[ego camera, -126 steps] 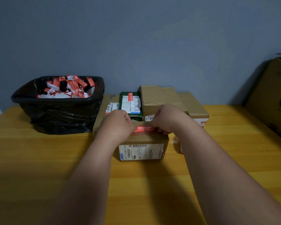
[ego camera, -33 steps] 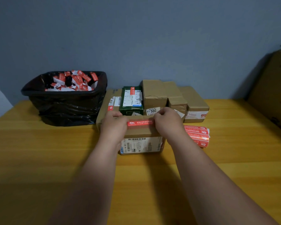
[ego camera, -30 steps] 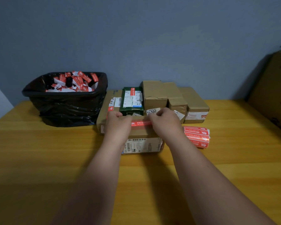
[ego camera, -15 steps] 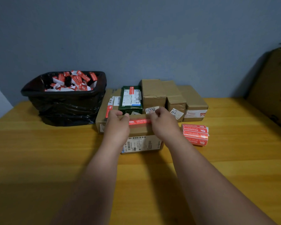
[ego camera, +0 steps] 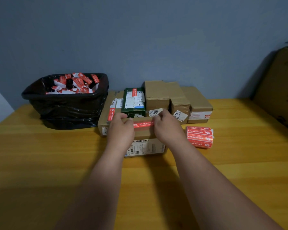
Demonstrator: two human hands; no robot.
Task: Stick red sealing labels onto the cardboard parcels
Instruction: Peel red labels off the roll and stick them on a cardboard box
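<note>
A small cardboard parcel (ego camera: 145, 146) with a barcode sticker on its front stands on the yellow table in front of me. A red sealing label (ego camera: 143, 125) lies across its top. My left hand (ego camera: 120, 131) pinches the label's left end and my right hand (ego camera: 166, 128) pinches its right end, fingers curled at the parcel's far edge. Both hands cover the ends of the label. A roll of red labels (ego camera: 199, 136) lies on the table just right of my right hand.
Several more parcels stand behind in a row: a flat one (ego camera: 106, 113) with a red label, a green box (ego camera: 134, 102), and brown boxes (ego camera: 156, 95) (ego camera: 198, 103). A black-bagged bin (ego camera: 65, 105) of label scraps is at the left. A large carton (ego camera: 281, 90) stands far right.
The red label, held just above the parcel a second ago, now lies down on its top. Both hands have shifted slightly toward the far edge.
</note>
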